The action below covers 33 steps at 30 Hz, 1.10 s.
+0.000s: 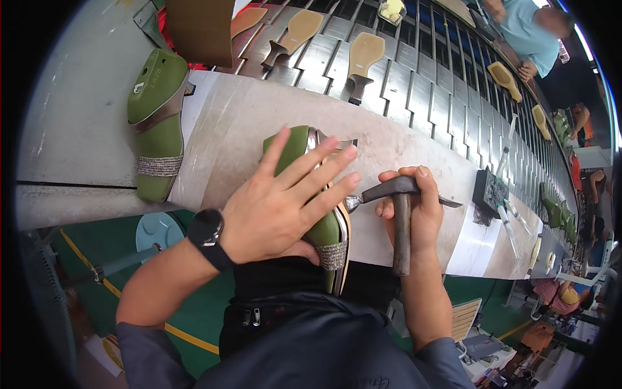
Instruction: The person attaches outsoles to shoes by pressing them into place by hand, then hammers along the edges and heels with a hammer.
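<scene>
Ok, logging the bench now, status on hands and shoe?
Left hand flat on green shoe. Right hand grips hammer, head at the sole edge. Second green shoe off left, clear.

Bare bench (402, 142) lies open between the two green lasts, and to the right of the hammer (398, 207) up to the black block (490, 192). The left last (155, 123) blocks the bench's left end. Farther off, heeled soles (360, 65) stand on the slatted conveyor (447, 104), with gaps between them.

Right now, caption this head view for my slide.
Left hand presses green shoe last on metal workbench; right hand grips steel hammer.
</scene>
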Tool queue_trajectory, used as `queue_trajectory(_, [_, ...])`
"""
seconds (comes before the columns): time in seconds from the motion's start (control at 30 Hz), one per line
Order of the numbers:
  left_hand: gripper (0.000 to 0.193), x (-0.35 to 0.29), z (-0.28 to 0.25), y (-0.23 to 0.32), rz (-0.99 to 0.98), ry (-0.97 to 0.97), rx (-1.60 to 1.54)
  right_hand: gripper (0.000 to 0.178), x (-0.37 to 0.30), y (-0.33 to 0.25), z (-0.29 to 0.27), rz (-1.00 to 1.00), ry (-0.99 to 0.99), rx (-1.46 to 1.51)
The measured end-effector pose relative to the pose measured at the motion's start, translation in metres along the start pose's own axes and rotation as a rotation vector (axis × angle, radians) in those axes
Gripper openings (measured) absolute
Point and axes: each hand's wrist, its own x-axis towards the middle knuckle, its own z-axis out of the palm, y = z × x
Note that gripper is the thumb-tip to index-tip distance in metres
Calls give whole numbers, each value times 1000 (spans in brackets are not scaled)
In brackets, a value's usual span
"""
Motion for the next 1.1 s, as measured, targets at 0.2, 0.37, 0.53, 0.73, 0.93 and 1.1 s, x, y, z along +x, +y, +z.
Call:
queue_trajectory(0.2, [96,-3,29,-9,16,142,-89,28,-39,-31,4,-137,-27,-359])
queue_trajectory(0.37, [101,-4,30,-12,13,164,-82,24,-80,-62,14,-663,-20,-181])
queue_trajectory(0.53, [99,0,33,-15,20,166,-39,16,-68,-18,39,-520,-241,-247])
queue_trajectory(0.73, [97,-11,31,-18,-12,155,-39,23,-68,-51,45,-550,-135,-345])
queue_trajectory(0.93, [105,-5,34,-18,42,170,3,14,-82,-7,34,-466,-258,-190])
queue_trajectory(1.1, [98,-11,29,-25,54,265,-75,19,-28,-28,10,-1097,-300,-1047])
